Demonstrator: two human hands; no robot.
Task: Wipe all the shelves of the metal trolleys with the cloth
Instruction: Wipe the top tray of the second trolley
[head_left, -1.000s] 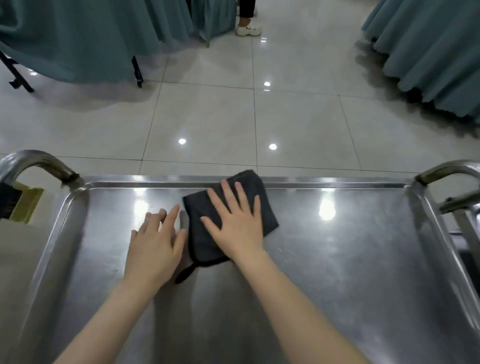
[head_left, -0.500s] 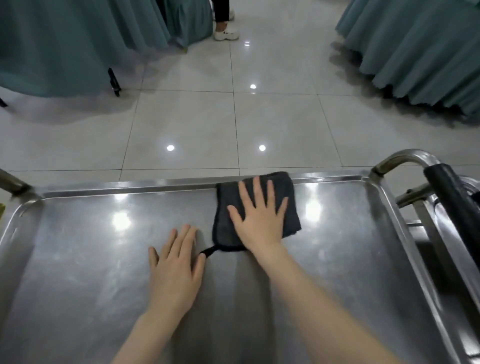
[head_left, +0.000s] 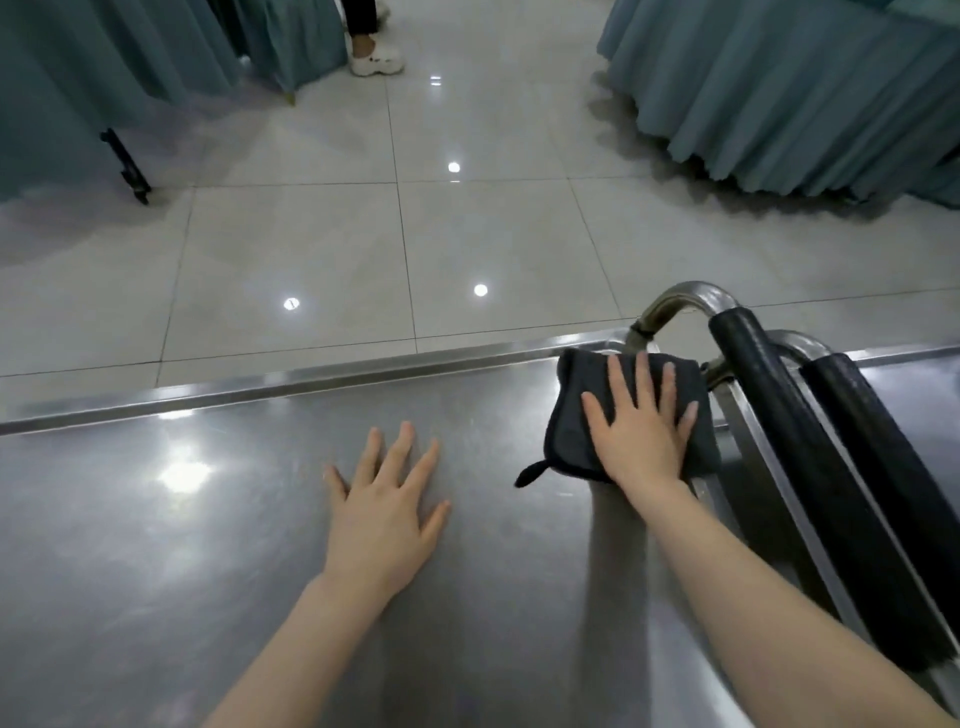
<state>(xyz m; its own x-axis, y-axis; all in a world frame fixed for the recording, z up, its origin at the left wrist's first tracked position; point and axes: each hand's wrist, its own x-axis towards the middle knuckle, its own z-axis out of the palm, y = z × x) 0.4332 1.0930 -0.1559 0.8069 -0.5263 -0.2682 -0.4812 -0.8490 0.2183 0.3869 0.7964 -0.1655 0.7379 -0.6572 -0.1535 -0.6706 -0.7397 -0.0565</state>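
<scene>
Brushed, glossy metal shelf (head_left: 208, 545), soft matt dark cloth (head_left: 571, 431), polished floor tiles (head_left: 311, 249).

right hand (head_left: 641, 441) flat on dark cloth (head_left: 574, 415), left hand (head_left: 382, 514) on trolley shelf (head_left: 156, 545)

This looks like a banquet or dining hall. Floor-length pleated teal table skirts (head_left: 779, 78) hang to a glossy pale tiled floor (head_left: 311, 249). A stainless-steel service trolley (head_left: 156, 545) stands on it.

Steel trolley shelf (head_left: 156, 545), folded dark cloth (head_left: 571, 415) at far right corner, hands flat on it
</scene>
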